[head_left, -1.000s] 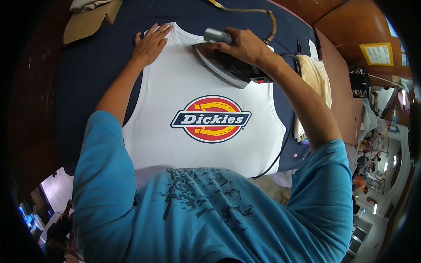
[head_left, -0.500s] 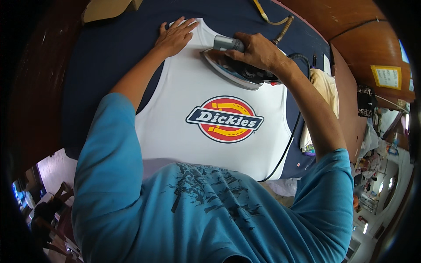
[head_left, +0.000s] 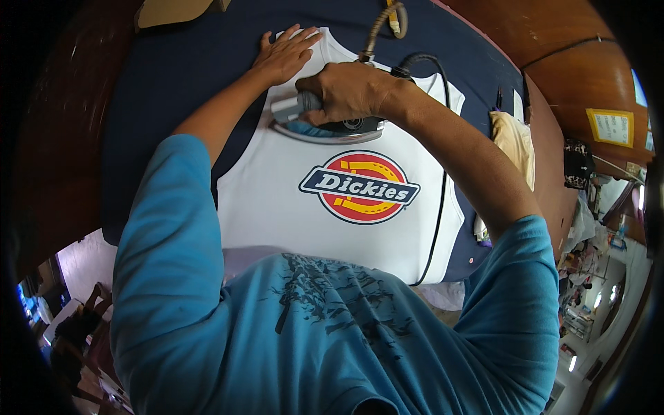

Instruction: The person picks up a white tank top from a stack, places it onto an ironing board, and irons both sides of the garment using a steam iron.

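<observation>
A white sleeveless shirt (head_left: 290, 207) with a round red, yellow and navy printed emblem (head_left: 360, 187) lies flat on a dark blue padded table (head_left: 180, 83). My right hand (head_left: 349, 90) grips the handle of a grey electric iron (head_left: 325, 128) that rests on the shirt just above the emblem. My left hand (head_left: 285, 54) lies flat with fingers spread on the shirt's upper left shoulder area, pressing the cloth down. The iron's black cord (head_left: 439, 207) runs down the shirt's right side.
A cream cloth (head_left: 515, 142) lies at the table's right edge. A piece of brown cardboard (head_left: 173, 10) sits at the far edge. A braided cable (head_left: 380, 24) hangs in from above the iron. Curved wooden surfaces lie to the right, and a room with furniture lies below.
My right hand has slid the iron leftward across the upper part of the shirt, from the right shoulder toward the middle. My left hand has stayed pressed on the shirt's upper left.
</observation>
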Demonstrator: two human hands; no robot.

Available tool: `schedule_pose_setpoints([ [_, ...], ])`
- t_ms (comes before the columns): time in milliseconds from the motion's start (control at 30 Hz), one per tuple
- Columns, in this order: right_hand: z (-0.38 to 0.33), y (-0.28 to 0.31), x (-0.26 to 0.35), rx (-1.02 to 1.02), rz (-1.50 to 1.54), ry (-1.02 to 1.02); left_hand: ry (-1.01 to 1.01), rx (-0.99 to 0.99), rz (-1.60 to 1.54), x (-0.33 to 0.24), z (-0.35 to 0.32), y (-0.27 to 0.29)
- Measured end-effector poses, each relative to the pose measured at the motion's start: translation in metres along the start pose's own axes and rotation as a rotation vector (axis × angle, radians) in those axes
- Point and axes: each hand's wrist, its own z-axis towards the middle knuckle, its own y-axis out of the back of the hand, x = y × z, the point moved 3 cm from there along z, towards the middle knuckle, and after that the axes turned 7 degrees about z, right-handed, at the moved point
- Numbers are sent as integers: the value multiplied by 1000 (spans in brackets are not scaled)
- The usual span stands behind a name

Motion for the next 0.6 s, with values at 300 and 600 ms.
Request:
schedule_pose_setpoints([
  [300,-113,25,-52,-239,128,-174,26,36,2,-6,-2,13],
  [600,-345,-25,-209,-751,58,-885,-73,-276,178,-34,-16,47],
])
